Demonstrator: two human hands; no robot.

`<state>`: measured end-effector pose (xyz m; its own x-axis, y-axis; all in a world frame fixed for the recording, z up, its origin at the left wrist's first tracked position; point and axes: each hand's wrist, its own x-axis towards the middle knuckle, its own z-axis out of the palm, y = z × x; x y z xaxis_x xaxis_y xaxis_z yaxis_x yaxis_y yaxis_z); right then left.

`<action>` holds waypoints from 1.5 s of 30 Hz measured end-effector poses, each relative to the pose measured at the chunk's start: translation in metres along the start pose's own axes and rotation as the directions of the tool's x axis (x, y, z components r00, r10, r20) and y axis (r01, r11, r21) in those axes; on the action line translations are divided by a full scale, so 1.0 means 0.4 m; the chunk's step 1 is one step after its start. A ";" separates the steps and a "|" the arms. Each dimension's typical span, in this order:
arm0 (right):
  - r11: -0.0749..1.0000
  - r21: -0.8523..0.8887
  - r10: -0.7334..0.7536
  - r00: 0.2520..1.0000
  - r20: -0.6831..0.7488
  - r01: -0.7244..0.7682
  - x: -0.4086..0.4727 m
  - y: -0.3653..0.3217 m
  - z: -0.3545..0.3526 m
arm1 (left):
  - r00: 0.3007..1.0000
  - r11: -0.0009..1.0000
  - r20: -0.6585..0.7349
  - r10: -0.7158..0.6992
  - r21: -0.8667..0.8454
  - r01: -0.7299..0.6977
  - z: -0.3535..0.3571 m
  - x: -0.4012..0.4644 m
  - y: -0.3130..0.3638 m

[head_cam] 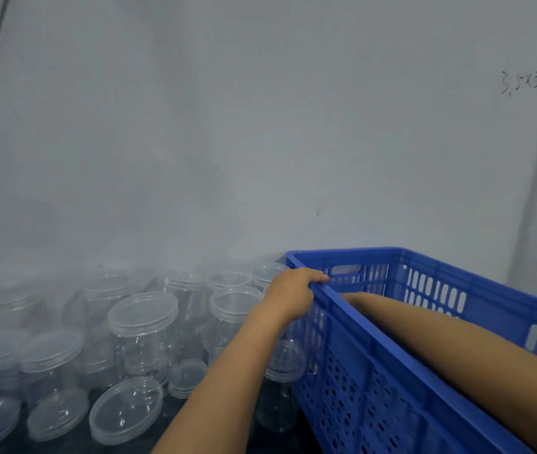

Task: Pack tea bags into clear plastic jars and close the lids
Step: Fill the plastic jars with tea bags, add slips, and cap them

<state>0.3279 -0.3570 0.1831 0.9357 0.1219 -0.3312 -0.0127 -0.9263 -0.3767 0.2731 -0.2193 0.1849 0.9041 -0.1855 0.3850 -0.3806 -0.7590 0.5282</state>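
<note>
Fingers of left hand [293, 291] curled over near-left rim of blue perforated crate [375, 371], gripping it. Right forearm [457, 342] reaching down inside crate, hand hidden behind crate wall, grasp impossible to tell. Clear plastic jars [144, 326] with lids on, some upright and some tipped, crowded left of crate against grey wall [260, 126]; no tea bags discernible.

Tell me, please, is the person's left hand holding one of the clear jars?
No, the left hand grips the rim of the blue crate, while the clear jars stand untouched beside it.
</note>
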 end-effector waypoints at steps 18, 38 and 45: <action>0.708 0.429 -0.234 0.759 -0.608 0.561 -0.235 -0.248 0.121 | 0.899 0.913 -0.380 -0.217 0.247 0.325 -0.158 -0.338 -0.090; 0.801 -0.271 -0.562 0.513 -0.649 0.534 -0.249 -0.179 0.268 | 0.842 0.833 -0.275 -0.463 -0.460 0.308 -0.004 -0.276 -0.191; 0.600 0.156 -0.500 0.520 -0.693 0.785 -0.348 -0.183 0.273 | 0.804 0.938 -0.515 -0.297 -0.315 0.145 -0.030 -0.387 -0.114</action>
<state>0.1602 -0.2671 0.1623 0.7368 0.2795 0.6157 0.6719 -0.4044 -0.6205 0.1482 -0.1485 0.1104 0.7401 0.3975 0.5424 -0.2873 -0.5424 0.7895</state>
